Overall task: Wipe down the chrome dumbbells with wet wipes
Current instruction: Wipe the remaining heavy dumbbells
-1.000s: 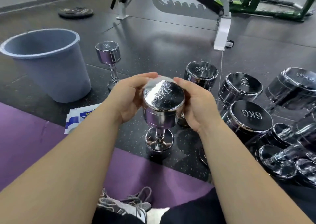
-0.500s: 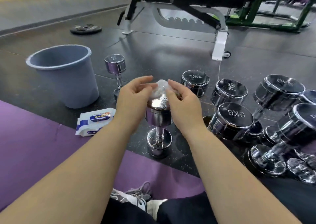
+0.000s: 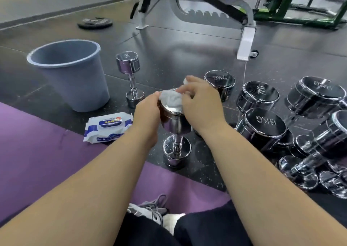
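Note:
A chrome dumbbell [image 3: 175,131] stands on end on the dark floor in front of me. A crumpled white wet wipe [image 3: 171,98] lies over its top face. My left hand [image 3: 148,114] grips the left side of the upper head. My right hand [image 3: 201,103] pinches the wipe with curled fingers on the top face. A pack of wet wipes [image 3: 108,127] lies to the left, at the edge of the purple mat. Several more chrome dumbbells, among them a 6KG one [image 3: 262,125], stand and lie at the right. A small dumbbell [image 3: 129,76] stands upright behind.
A grey-blue bucket [image 3: 71,73] stands at the left on the floor. A purple mat [image 3: 37,152] covers the near floor under my legs. A weight bench [image 3: 216,7] and a black weight plate [image 3: 94,22] are farther back.
The view has drawn back and tilted up. The wipe has spread over the top face of the dumbbell, and my right hand has moved across it.

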Demonstrator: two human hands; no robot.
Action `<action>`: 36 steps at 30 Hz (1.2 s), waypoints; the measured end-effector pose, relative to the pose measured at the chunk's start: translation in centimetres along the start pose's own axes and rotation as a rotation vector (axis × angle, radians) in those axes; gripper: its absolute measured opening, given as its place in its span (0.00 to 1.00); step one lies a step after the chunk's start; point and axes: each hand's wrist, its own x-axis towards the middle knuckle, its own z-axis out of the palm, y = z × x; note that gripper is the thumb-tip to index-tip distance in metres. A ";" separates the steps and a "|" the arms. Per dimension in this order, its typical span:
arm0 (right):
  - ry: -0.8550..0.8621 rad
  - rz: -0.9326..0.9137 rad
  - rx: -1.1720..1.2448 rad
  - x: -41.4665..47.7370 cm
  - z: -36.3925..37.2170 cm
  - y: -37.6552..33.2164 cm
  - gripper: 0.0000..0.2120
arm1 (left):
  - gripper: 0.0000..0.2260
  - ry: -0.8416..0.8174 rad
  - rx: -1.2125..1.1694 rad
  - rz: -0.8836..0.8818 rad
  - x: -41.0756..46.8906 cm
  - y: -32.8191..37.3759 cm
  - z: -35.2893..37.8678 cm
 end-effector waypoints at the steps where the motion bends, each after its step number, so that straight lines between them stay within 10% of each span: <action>1: 0.016 -0.017 -0.005 -0.9 0.4 0.0 0.14 | 0.09 0.012 0.000 -0.064 -0.3 -0.3 -0.1; 7: 0.216 0.506 0.617 -3.7 1.8 2.5 0.13 | 0.13 0.053 -0.011 -0.178 -1.9 -1.7 -0.2; 11: 0.237 0.548 0.505 -7.0 3.2 1.7 0.14 | 0.19 0.049 -0.035 -0.167 -3.1 -1.7 -0.1; 19: 0.163 1.014 1.109 -4.5 1.4 3.5 0.12 | 0.09 -0.097 -0.034 -0.227 -4.9 -1.6 -0.7; 29: -0.126 0.959 0.982 -4.9 3.8 3.9 0.17 | 0.10 -0.273 0.235 -0.452 -5.7 -1.2 -1.2; 36: -0.153 0.907 1.016 -4.7 2.0 2.8 0.11 | 0.07 0.176 -0.137 -0.253 -3.2 -1.2 -1.5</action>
